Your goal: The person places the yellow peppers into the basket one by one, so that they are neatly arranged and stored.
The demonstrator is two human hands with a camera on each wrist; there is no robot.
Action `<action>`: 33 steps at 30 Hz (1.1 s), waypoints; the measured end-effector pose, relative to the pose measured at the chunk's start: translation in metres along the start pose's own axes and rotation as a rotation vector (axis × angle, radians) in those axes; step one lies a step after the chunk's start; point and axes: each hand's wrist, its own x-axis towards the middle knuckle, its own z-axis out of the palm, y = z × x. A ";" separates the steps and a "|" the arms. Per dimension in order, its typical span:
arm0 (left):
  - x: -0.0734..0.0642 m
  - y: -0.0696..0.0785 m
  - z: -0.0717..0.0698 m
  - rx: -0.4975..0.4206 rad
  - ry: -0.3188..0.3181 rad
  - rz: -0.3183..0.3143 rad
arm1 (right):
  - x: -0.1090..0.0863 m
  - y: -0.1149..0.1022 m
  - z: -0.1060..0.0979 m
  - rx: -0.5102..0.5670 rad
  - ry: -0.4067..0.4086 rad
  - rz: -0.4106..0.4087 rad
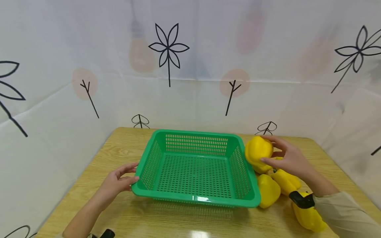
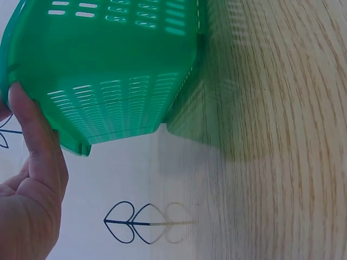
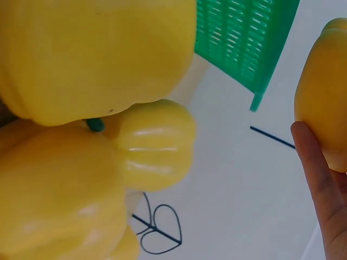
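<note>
A green plastic basket (image 1: 190,195) with slotted walls and a grid floor sits in the middle of the table, nothing inside it. At its left rim my left hand (image 1: 119,181) grips the edge, thumb on top and fingers beneath; the left wrist view shows the fingers (image 2: 33,122) against the outer wall. My right hand (image 1: 291,160) holds a yellow bell pepper (image 1: 258,150) beside the basket's right rim, thumb and fingers around it. The right wrist view has this held pepper (image 3: 324,92) raised, at the far right.
More yellow bell peppers lie right of the basket: one (image 1: 269,191) close against its wall, another (image 1: 286,181) under my right forearm, and one (image 1: 309,216) nearer the front. The wooden table (image 1: 119,145) meets a white patterned cloth (image 1: 193,105) behind.
</note>
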 end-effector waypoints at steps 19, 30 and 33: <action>-0.001 0.000 0.001 -0.011 -0.004 0.010 | 0.034 -0.016 0.017 0.098 -0.042 -0.094; -0.001 0.000 0.000 0.000 0.000 0.009 | 0.054 -0.024 0.031 0.150 -0.089 -0.099; -0.001 -0.001 0.000 -0.004 0.000 0.010 | 0.059 -0.029 0.033 0.144 -0.092 -0.098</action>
